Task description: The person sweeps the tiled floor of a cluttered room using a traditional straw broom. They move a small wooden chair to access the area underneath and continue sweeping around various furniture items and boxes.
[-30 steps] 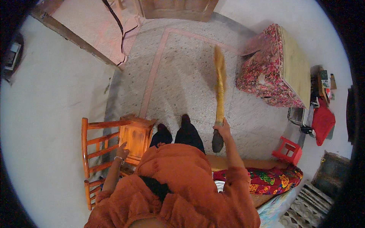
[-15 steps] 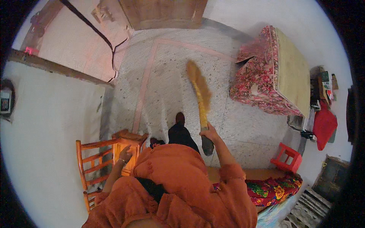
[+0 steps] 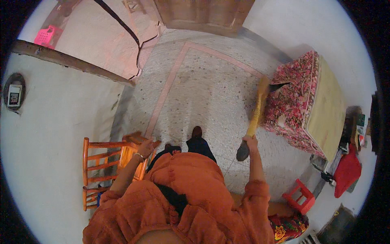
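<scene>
My right hand [image 3: 250, 142] is wrapped round the dark lower end of a short hand broom [image 3: 256, 116]. Yellow binding runs along the broom's middle, and its tan bristles, blurred, point away from me beside the hanging cloth of a covered table [image 3: 290, 93]. I cannot tell whether the bristles touch the cloth or the floor. My left hand [image 3: 145, 149], with a bracelet at the wrist, is held out over an orange wooden chair [image 3: 132, 156]. Its fingers look stretched out and nothing shows in them.
Speckled floor [image 3: 203, 85] with a pink border strip lies ahead. A brown wooden door [image 3: 203, 14] stands at the far side. At right are a red stool [image 3: 300, 196] and a red cloth-like item [image 3: 348, 173]. A pink basket [image 3: 48, 35] is at far left.
My right hand has carried the broom rightward, from over the open floor to the covered table's side. My left hand has shifted slightly forward and right. The view has turned a little.
</scene>
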Demonstrator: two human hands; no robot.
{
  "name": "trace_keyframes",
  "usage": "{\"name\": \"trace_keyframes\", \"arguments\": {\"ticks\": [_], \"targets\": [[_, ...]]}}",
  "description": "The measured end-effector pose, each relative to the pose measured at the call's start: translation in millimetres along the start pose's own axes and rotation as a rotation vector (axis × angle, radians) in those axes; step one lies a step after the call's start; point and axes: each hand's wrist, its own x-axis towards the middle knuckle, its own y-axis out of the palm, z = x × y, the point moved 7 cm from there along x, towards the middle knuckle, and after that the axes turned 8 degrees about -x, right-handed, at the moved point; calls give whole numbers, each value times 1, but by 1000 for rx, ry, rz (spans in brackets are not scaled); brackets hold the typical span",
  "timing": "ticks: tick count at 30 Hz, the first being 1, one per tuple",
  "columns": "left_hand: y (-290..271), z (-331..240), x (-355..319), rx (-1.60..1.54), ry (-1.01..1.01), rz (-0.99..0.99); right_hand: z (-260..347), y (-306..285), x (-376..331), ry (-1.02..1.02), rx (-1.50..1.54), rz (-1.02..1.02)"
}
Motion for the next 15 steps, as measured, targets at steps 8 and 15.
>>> {"name": "trace_keyframes", "arguments": {"ticks": [8,15], "targets": [[20,40,-24,59,-254,26,47,135,108,-1,-3,226],[-11,14,13,-24,-107,-18,173,274,88,-337,-296,324]]}}
